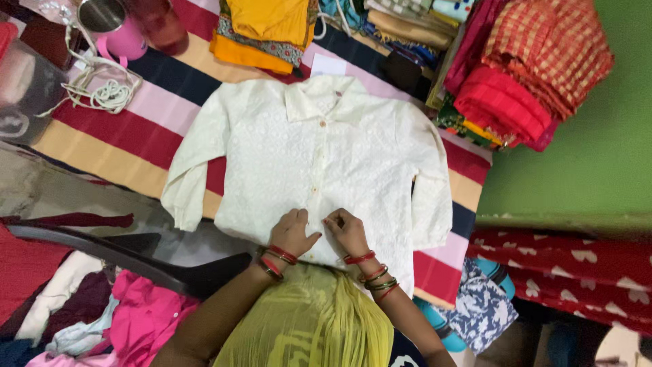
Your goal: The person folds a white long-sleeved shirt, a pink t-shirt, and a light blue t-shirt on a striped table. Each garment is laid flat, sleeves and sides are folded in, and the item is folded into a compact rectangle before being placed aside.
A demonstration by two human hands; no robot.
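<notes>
White embroidered shirt (pixel 319 156): spread flat, front up, sleeves out, on the striped cloth (pixel 136 129). My left hand (pixel 293 231): fingers together, pressed flat on the lower button strip. My right hand (pixel 346 230): fingertips pinched on the same strip, just beside the left. Red bangles (pixel 360 258): both wrists. Folded fabrics (pixel 516 75): stacked beyond the shirt. White cord (pixel 102 88): coiled far left.

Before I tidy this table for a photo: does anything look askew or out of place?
The white cord lies in a loose tangle by the pink cup. The white shirt lies flat, both hands at its lower placket.
</notes>
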